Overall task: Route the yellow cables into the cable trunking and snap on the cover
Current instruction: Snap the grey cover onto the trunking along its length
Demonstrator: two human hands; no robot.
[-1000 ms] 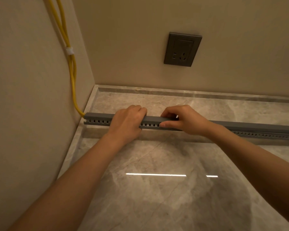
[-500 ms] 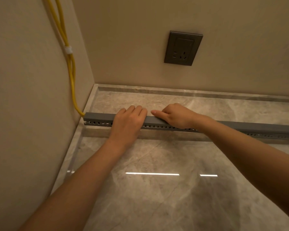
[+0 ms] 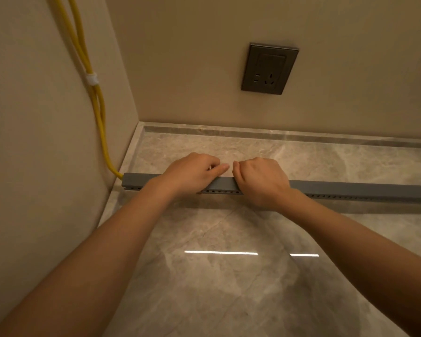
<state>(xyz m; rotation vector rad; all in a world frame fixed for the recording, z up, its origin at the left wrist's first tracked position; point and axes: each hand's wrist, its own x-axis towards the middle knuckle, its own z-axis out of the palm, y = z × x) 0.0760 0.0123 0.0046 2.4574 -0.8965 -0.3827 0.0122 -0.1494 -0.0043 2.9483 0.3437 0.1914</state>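
Two yellow cables (image 3: 99, 113), bound by a white tie (image 3: 92, 79), run down the left wall and enter the left end of the grey cable trunking (image 3: 350, 189). The trunking lies across the marble surface (image 3: 229, 283), and its cover (image 3: 225, 183) sits on top along its length. My left hand (image 3: 192, 175) and my right hand (image 3: 261, 182) lie side by side on the trunking left of its middle. Each hand's fingers curl over the far edge of the cover. The fingertips are hidden behind the trunking.
A dark wall socket (image 3: 269, 68) is set in the back wall above the surface. The left wall meets the trunking's left end in the corner. A raised stone lip (image 3: 277, 135) runs along the back wall.
My right hand slid left along the cover until it nearly touches my left hand. My left hand stayed about where it was, and its fingers curled further over the far edge.
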